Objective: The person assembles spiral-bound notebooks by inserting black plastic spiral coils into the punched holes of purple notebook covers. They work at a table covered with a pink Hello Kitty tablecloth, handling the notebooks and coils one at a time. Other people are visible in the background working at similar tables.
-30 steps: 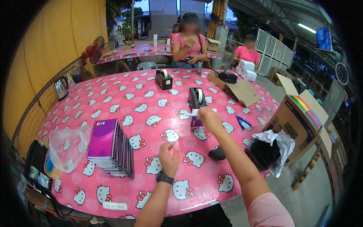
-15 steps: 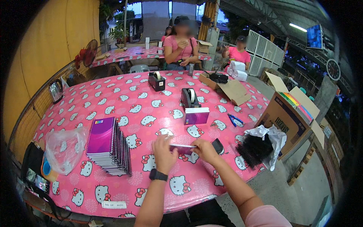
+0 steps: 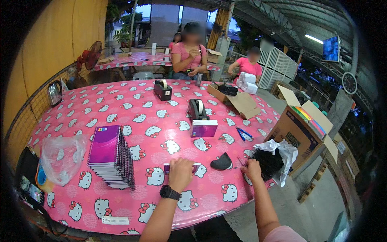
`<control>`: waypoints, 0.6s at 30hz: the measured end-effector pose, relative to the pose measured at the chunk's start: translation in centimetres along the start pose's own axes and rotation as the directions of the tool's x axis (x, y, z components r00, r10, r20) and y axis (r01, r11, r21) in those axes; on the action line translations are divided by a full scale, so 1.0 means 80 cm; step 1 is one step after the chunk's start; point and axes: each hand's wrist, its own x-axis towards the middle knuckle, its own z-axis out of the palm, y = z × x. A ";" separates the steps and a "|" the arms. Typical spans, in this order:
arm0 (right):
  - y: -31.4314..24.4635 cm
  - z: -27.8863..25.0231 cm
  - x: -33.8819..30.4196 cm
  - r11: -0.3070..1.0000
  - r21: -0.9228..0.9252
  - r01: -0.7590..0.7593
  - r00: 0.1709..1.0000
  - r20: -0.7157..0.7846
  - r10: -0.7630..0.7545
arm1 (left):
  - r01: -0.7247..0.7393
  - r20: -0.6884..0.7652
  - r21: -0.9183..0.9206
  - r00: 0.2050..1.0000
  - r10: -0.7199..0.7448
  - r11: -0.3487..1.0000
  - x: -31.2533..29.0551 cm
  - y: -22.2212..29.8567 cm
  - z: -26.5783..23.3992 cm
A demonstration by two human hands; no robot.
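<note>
Purple booklet (image 3: 166,169) partly hidden by left fingers (image 3: 181,163).

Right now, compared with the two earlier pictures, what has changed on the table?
The right hand was first at the small upright stack, then on a small purple notebook; it let go and moved right to the black coils. The left hand, first empty, took the notebook and is now over it. The tall notebook stack and pliers stayed put.
</note>
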 end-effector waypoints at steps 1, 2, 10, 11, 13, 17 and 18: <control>-0.001 0.002 -0.002 0.999 0.032 -0.022 1.000 0.023 0.021 | 0.001 -0.020 -0.009 1.000 -0.001 1.000 -0.001 -0.001 -0.002; -0.004 0.007 -0.004 0.997 0.062 -0.045 0.998 0.046 0.042 | -0.007 -0.013 0.000 1.000 0.007 1.000 -0.002 -0.003 -0.002; 0.006 0.023 0.009 0.999 0.047 0.003 0.994 0.113 -0.008 | -0.018 0.011 -0.027 1.000 0.018 0.999 0.000 0.000 -0.006; 0.005 0.022 0.006 0.998 0.041 0.054 0.994 0.096 -0.057 | -0.009 0.018 -0.020 1.000 0.010 1.000 0.000 -0.001 -0.008; -0.001 0.017 -0.004 0.988 0.022 0.155 0.986 0.060 -0.156 | 0.006 0.027 -0.008 1.000 -0.006 1.000 -0.003 -0.004 -0.008; -0.018 0.009 0.003 0.994 0.081 0.070 0.996 0.045 -0.074 | -0.023 0.005 0.023 1.000 0.023 0.999 -0.005 -0.006 -0.005; -0.025 0.002 0.020 0.985 0.171 0.001 0.995 0.103 -0.019 | -0.027 -0.008 0.023 1.000 0.027 0.999 -0.006 -0.006 -0.005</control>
